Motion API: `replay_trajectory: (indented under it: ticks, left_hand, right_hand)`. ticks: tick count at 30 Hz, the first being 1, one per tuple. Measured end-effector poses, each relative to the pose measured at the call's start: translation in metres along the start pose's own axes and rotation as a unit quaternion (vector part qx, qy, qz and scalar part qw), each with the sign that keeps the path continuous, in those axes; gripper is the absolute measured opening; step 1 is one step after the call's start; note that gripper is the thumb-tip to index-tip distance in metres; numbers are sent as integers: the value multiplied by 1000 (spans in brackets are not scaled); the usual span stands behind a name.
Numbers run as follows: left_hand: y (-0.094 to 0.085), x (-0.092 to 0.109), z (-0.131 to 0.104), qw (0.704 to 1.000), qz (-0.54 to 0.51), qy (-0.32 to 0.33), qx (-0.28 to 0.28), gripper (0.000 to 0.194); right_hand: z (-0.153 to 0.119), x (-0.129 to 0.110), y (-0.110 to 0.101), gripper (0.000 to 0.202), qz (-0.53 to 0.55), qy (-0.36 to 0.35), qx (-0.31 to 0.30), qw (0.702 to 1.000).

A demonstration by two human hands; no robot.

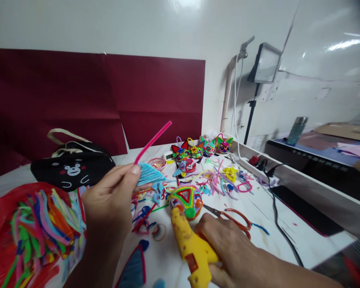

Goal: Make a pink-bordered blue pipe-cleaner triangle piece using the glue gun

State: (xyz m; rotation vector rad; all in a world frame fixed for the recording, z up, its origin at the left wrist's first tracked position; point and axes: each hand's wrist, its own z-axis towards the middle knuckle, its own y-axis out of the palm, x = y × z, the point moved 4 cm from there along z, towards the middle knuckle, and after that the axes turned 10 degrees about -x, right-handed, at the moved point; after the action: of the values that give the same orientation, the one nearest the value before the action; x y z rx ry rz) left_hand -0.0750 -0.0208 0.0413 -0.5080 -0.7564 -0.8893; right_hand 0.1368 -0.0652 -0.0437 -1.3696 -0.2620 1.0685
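Observation:
Raised at centre left, my left hand [117, 192] pinches a light blue fuzzy piece [150, 175] together with a pink pipe cleaner [153, 143] that sticks up and to the right. My right hand [219, 240] is wrapped round a yellow glue gun [187, 244], whose tip points up and to the left. Just beyond the tip, a round multicoloured pipe-cleaner piece [186, 201] lies on the white table. Orange-handled scissors [232, 218] lie partly behind my right hand. A blue triangular piece with a pink edge [133, 269] is at the bottom.
A red bag of pipe cleaners [6, 224] lies at the left, a black pouch [73, 166] behind it. Several finished colourful figures [195, 151] stand at the back. Loose pipe-cleaner scraps [219, 180] cover the middle. At the right are a power strip [259, 166] and a black cable [277, 224].

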Motion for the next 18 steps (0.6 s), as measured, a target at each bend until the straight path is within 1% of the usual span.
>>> replay_trajectory:
  ticks: [3, 5, 7, 9, 11, 12, 13, 14, 15, 16, 17, 18]
  left_hand:
    - [2, 3, -3, 999, -50, -21, 5, 14]
    - [5, 5, -4, 998, -53, -26, -16, 13]
    - [6, 6, -6, 997, -65, -23, -42, 13]
    - [7, 5, -6, 997, -56, -8, -55, 13]
    - [8, 4, -6, 997, -32, 12, -64, 12]
    - [8, 4, -6, 997, -19, 21, -66, 11]
    - [8, 4, -6, 997, -10, 30, -68, 11]
    - [9, 4, -7, 997, -2, 38, -69, 11]
    - [9, 4, -7, 996, 7, 46, -73, 11]
    - [10, 5, -8, 995, 16, 53, -80, 11]
    - [11, 6, -9, 994, 21, 60, -86, 11]
    - [12, 7, -10, 993, 23, 67, -92, 11]
  right_hand:
    - [-6, 8, 18, 22, -51, 57, -87, 993]
    - [-8, 18, 37, 28, -91, 76, -125, 985]
    - [-9, 30, 59, 41, -132, 71, -156, 976]
    - [-11, 40, 78, 51, -164, 52, -175, 969]
    - [-12, 43, 83, 56, -174, 36, -170, 969]
    - [-13, 41, 80, 57, -173, 26, -163, 971]
    - [-13, 36, 71, 56, -173, 20, -151, 973]
    - [-13, 28, 58, 52, -162, 6, -141, 977]
    - [-12, 19, 40, 43, -138, -4, -122, 983]
    - [-9, 9, 20, 31, -116, -15, -87, 989]
    - [-5, -1, -3, 23, -113, -34, -28, 993]
    - [-1, -11, -27, 20, -129, -63, 47, 989]
